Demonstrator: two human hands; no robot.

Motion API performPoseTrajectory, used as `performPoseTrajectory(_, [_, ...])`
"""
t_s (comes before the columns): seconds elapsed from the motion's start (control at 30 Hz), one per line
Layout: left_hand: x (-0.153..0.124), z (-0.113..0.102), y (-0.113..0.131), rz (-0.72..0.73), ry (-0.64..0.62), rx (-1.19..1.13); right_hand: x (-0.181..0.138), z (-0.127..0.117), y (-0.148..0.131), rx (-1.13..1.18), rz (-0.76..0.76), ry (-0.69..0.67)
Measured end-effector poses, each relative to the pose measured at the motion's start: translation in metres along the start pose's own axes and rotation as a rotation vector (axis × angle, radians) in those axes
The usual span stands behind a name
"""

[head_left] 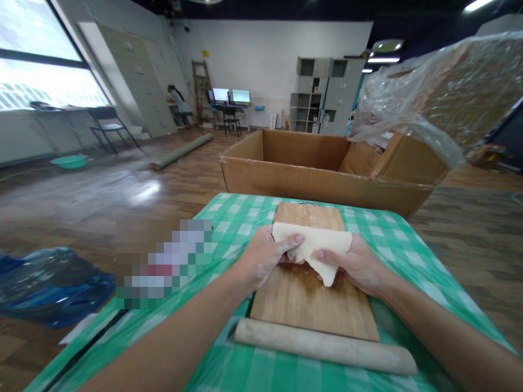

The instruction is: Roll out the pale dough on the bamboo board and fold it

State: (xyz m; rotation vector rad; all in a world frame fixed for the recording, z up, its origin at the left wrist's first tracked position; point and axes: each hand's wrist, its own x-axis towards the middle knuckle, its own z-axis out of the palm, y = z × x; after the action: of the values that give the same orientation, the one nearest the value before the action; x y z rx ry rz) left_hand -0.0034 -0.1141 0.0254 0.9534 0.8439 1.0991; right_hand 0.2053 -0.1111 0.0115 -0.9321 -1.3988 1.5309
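Head view: both hands lift a flat sheet of dough (312, 242) just above a wooden cutting board (310, 302). Left hand (261, 258) grips the sheet's left edge, fingers (292, 240) closed over it, thumb hidden underneath. Right hand (359, 264) holds the right side, fingers (322, 255) clamped on the dough from the front. Sheet is folded or drooping, lower corner hanging toward the board; can't tell if it touches. Both hands dusted with flour. Board lies on a table (237, 218) with a green-and-white checked cloth. Rolling pin (324, 347) lies on the cloth just beside the board's near edge, across it. Open cardboard box (322, 166) stands behind the table. Crumpled clear plastic (433, 92) upper right. Blue plastic bag (49, 283) on the floor, left. A person sits at a desk far back.
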Motion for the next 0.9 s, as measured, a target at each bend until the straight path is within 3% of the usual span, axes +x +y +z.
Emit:
performPoseTrajectory(0.23, [0.0032, -0.0089, 0.0025, -0.126, -0.053, -0.125, -0.0027, -0.0037, -0.0061, -0.076, -0.005, -0.167])
performPoseTrajectory(0.5, [0.0025, -0.0062, 0.006, -0.045, -0.025, -0.097, 0.0038, -0.0019, 0.003, 0.108, 0.045, 0.028])
performPoseTrajectory(0.63, [0.0009, -0.0049, 0.005, -0.098, -0.058, -0.055, 0.0015, -0.0018, 0.0026, -0.029, 0.045, 0.009])
performPoseTrajectory(0.73, [0.0006, -0.006, 0.001, -0.065, -0.014, 0.043, -0.001, -0.0002, 0.001, -0.093, 0.062, 0.017])
performPoseTrajectory(0.9, [-0.0022, -0.0041, 0.0018, 0.0, -0.044, 0.141, 0.0006, 0.002, 0.0008, 0.024, 0.04, 0.062])
